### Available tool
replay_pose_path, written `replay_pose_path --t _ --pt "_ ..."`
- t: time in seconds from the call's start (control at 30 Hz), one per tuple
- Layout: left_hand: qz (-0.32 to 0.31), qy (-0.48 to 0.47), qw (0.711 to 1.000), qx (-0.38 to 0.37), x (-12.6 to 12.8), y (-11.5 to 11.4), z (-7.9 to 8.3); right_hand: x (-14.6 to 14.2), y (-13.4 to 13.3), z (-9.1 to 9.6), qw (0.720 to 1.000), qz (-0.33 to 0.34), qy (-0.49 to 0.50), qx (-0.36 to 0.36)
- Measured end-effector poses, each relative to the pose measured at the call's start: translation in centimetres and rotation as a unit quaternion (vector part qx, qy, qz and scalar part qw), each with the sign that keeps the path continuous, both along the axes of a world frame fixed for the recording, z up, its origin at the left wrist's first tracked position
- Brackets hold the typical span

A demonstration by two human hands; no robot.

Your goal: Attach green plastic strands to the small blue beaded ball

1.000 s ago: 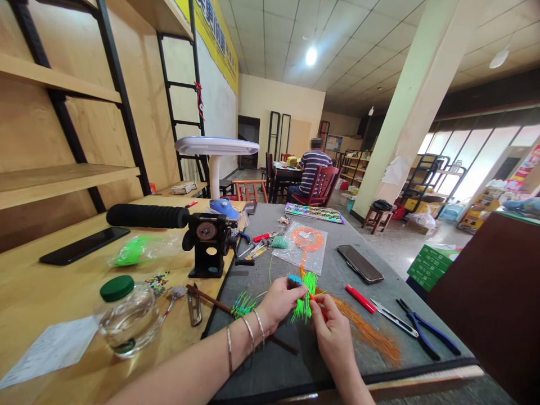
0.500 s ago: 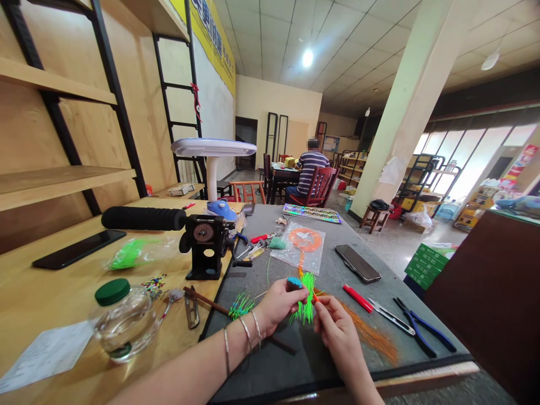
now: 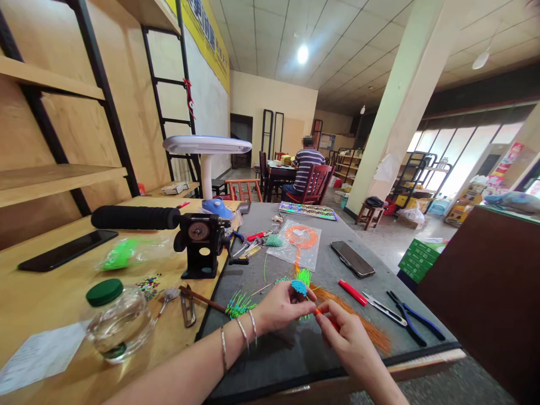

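Note:
My left hand [image 3: 283,308], with bracelets on its wrist, is closed around a small piece with a bumpy blue top [image 3: 299,288]. Close beside it, my right hand [image 3: 348,334] pinches a slim orange-red stick-like tool [image 3: 333,323], its tip at the left fingertips. Fingers hide much of both. Beyond the hands lies a bundle of bright green strands [image 3: 304,276]. Long orange-brown strands [image 3: 367,325] stretch along the mat behind my right hand. Left of my left hand is a brown stick's green-and-blue bristly tuft [image 3: 239,305].
A red pen-like object [image 3: 352,293], thread snips [image 3: 385,309], blue-handled pliers [image 3: 415,318] and a phone [image 3: 352,259] lie right. A plastic bag with an orange coil [image 3: 312,253] lies ahead. Left stand a black hand-cranked winder [image 3: 198,247] and a green-lidded jar [image 3: 120,326]. Farther off, a person sits.
My left hand has turned, so the blue top faces me more. Both hands sit slightly lower, and the green strands are more covered by them. The whole view has shifted a little.

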State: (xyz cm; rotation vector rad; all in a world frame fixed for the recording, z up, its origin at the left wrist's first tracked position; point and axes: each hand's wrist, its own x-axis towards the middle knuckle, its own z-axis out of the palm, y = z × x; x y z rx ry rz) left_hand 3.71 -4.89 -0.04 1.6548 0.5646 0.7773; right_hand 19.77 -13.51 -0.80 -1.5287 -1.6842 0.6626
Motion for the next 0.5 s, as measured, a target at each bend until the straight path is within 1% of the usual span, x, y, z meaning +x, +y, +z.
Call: replay_pose_path --t 0.13,0.27,0.4,0.5 --pt "-0.038 0.017 0.998 0.044 -0.3 -0.2 0.2 0.2 -0.2 0.3 0.999 0.014 -0.023 -0.017" --pt "-0.034 0.026 0.996 0.082 -0.4 -0.2 0.2 0.7 -0.4 0.2 0.999 0.030 -0.004 -0.036" --pt "-0.029 0.031 0.996 0.081 -0.3 -0.1 0.3 1.2 -0.6 0.0 0.997 0.039 0.028 -0.057" --pt "-0.025 0.027 0.998 0.052 -0.2 -0.1 0.2 1.4 -0.6 -0.2 0.996 0.037 0.051 -0.057"
